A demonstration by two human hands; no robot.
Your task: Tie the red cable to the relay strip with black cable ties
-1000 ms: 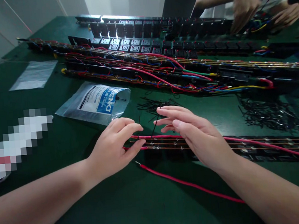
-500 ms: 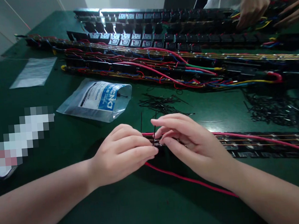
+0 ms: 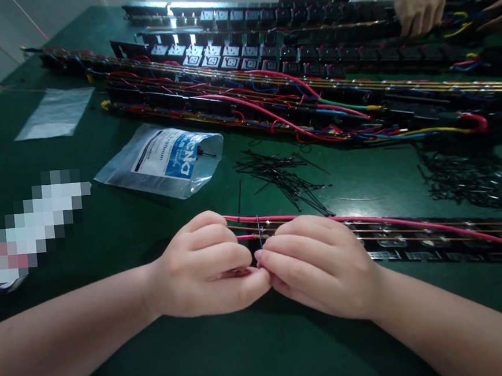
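Observation:
A thin black cable tie [image 3: 259, 231] arches over the red wire [image 3: 410, 224] on a long black strip with metal rails [image 3: 400, 239]. My right hand [image 3: 320, 263] is closed, thumb and fingertips pinching the tie's near end. My left hand [image 3: 209, 266] is closed just beside it, its thumb tip meeting the right fingertips; what lies inside its fingers is hidden. A short piece of red wire [image 3: 245, 237] shows between the hands. Another cable tie [image 3: 239, 196] stands up behind my left hand.
Loose cable ties [image 3: 276, 171] lie behind my hands, with a dark heap [image 3: 467, 177] farther right. An opened plastic bag [image 3: 157, 160] and a flat clear bag [image 3: 54, 113] are at left. Wired socket strips [image 3: 226, 91] span the back, where another person's hand [image 3: 419, 4] works.
My right hand has closed from spread fingers into a pinch and come down to the left hand. The cable tie now bends over the strip. The near red wire's loose length is out of sight.

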